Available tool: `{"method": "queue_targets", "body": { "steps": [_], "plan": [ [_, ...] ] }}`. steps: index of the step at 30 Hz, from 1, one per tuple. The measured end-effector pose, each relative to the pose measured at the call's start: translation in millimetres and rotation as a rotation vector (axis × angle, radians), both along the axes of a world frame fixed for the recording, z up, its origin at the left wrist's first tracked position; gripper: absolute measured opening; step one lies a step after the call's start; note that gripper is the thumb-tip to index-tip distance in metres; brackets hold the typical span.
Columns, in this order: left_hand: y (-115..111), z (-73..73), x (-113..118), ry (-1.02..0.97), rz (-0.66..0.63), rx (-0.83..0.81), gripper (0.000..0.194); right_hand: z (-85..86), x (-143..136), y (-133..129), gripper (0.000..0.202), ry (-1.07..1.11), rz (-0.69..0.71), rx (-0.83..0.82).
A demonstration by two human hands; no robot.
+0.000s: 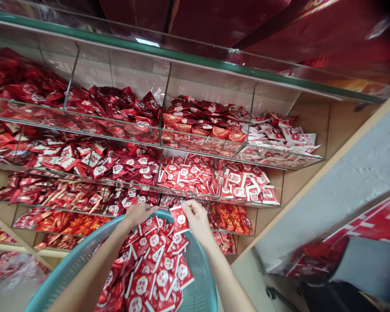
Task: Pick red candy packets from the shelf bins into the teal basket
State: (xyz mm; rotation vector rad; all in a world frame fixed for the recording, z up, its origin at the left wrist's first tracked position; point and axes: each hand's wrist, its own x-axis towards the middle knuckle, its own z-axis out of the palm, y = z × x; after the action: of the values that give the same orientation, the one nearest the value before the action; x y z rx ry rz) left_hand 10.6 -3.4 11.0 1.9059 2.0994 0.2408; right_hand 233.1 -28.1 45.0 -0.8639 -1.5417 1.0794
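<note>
A teal plastic basket (199,277) sits low in the middle of the view, holding many red and white packets (156,260). My right hand (196,216) pinches a single red packet (179,219) with a round white label, over the basket's far right part. At the far rim of the basket, my left hand (139,214) has its fingers curled against the edge; whether anything small is between them cannot be made out. Just beyond both hands, similar packets (188,173) fill a clear shelf compartment.
Tiered clear-walled shelves (211,65) of red, white and orange packets span the view beyond the basket. A wooden side panel (312,186) and grey wall (354,173) stand at right. A dark-framed chair (367,268) is at lower right. Plastic-bagged goods (13,268) lie at lower left.
</note>
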Motion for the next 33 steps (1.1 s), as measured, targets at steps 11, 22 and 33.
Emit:
{"method": "queue_targets", "body": {
  "steps": [11,22,33],
  "plan": [
    [-0.3,-0.1,3.8,0.011,-0.030,0.019,0.061,-28.1,-5.5,25.6,0.023,-0.558,0.137,0.231],
    [-0.7,-2.2,-0.8,0.050,-0.017,0.015,0.061,-46.5,-30.8,29.2,0.023,-0.663,0.245,0.319],
    [0.8,-4.2,2.1,0.046,-0.037,0.003,0.062,-52.1,-32.9,29.6,0.017,-0.839,0.164,0.417]
  ]
}}
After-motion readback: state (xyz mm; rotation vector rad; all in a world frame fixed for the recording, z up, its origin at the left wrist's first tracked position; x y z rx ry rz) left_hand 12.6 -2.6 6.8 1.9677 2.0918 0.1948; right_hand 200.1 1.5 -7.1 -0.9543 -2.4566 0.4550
